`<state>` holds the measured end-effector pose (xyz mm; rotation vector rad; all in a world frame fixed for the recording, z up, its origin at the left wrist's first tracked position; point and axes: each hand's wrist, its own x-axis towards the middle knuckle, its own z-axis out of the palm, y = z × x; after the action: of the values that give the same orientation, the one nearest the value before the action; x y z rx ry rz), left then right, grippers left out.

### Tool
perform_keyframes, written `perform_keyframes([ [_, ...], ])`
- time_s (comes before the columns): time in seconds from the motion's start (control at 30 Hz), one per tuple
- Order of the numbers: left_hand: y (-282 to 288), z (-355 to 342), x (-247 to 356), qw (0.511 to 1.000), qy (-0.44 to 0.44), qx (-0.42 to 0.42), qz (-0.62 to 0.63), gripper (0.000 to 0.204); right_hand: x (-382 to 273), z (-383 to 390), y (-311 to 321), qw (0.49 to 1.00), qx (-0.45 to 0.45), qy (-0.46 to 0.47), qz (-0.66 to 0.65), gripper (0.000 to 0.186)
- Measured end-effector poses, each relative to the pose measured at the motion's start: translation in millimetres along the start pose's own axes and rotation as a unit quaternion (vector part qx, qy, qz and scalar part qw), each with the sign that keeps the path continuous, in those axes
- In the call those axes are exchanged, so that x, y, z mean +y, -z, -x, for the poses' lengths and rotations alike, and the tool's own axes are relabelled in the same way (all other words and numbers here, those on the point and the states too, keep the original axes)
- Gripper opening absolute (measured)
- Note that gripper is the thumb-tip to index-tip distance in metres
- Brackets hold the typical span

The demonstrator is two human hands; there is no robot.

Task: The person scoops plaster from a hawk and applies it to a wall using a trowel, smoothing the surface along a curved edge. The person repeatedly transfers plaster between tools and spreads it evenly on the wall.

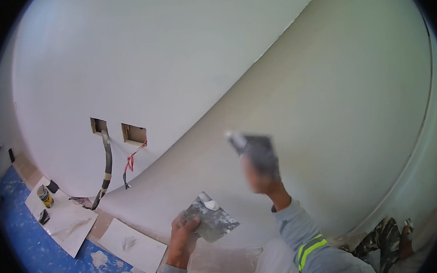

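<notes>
My left hand [182,234] grips a square metal putty blade [214,224] smeared with white compound, with a white lump [211,205] near its top corner. Up and to the right, my right hand [261,179] is closed on another metal blade [256,146], blurred, with white material at its left tip. It is in front of the pale wall surface [326,105]; whether the blade touches it I cannot tell. A ragged seam runs diagonally across the upper wall.
Two cut openings [134,133] with hanging cables [107,163] are at left. White boards [71,225] with a can [45,196] lie by blue floor covering [15,209]. At lower right are another person's camouflage-clad leg [380,241] and a hand [407,232] holding a small tool.
</notes>
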<state>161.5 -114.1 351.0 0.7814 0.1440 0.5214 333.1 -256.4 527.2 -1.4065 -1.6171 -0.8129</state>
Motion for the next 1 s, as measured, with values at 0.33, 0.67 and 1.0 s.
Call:
perform_keyframes([
  [0.33, -38.2, 13.7, 8.1, 0.992, 0.019, 0.055, 0.108, 0.04, -26.6, 98.0, -21.4, 0.977, -0.168, -0.002, -0.128, 0.069],
  [0.67, -22.1, 44.6, 56.5, 0.988, -0.129, 0.036, -0.077, 0.048, 3.3, 196.3, -69.4, 0.842, -0.464, -0.211, -0.179, 0.028],
  [1.0, 79.0, 35.5, -5.9, 0.979, -0.013, 0.176, -0.106, 0.024, -10.2, 163.1, -27.8, 0.91, -0.184, -0.237, -0.287, 0.019],
])
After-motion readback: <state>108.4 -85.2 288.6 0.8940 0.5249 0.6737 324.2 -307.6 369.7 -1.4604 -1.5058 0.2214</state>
